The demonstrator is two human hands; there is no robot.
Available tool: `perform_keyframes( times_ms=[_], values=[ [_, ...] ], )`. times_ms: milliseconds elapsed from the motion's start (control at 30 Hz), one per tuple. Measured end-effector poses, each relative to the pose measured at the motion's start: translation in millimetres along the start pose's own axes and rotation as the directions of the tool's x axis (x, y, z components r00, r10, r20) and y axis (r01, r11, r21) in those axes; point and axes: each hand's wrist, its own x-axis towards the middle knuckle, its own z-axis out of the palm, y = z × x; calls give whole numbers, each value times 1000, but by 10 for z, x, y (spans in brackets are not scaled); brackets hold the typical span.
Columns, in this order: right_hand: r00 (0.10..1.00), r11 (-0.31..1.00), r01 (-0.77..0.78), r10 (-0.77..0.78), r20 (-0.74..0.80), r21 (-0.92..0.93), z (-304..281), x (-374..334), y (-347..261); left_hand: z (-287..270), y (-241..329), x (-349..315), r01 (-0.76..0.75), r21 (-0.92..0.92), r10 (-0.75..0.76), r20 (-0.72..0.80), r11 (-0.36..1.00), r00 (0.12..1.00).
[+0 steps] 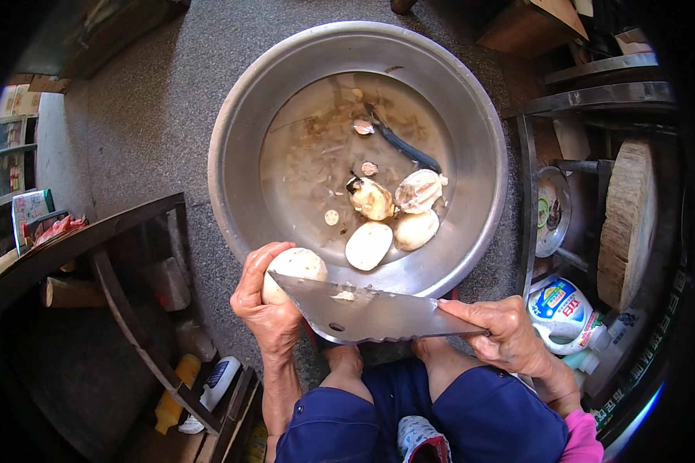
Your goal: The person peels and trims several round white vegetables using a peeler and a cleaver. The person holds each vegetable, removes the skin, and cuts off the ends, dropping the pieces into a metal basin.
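My left hand (266,320) is wrapped round a pale, rounded lotus root segment (297,265) at the near left rim of a big metal basin (235,139). A broad cleaver (371,312) is in my right hand (506,328), closed round its handle. Its blade points left, with the tip end overlapping the segment, and a pale scrap (344,295) sticks to it. Inside the basin, cloudy water holds more pale segments, one of them a smooth lotus root piece (368,245). A small round slice with holes (331,217) and a long dark piece (405,144) lie there too.
My knees (344,370) are just below the blade. On the right, a metal rack (525,193) holds a thick wooden board (627,224), a plate (552,212) and a white detergent bottle (560,309). A dark wooden shelf (123,309) with bottles stands on the left.
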Motion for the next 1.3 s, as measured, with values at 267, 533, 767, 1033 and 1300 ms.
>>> perform_keyframes(
  times_ms=[267, 533, 767, 1033, 1300],
  values=[
    [994, 971, -97, 84, -67, -217, 176, 0, -5, 4, 22, -154, 150, -153, -161, -63, 977, 985],
    [945, 992, -12, -30, -327, -124, 90, 858, 429, 254, -43, 366, 81, 291, -75, -31, 953, 997],
    [963, 950, -184, 226, -148, 253, -67, 1805, 783, 590, -693, 578, -210, 721, -219, 453, 661, 864],
    [919, 973, -199, 143, -367, -120, -186, 1871, 1025, 510, -830, 883, -331, 727, -53, 450, 602, 892],
    [947, 908, -113, -24, -320, -403, -65, 1715, 694, 549, -801, 910, -261, 736, -183, 463, 624, 867]
  ],
)
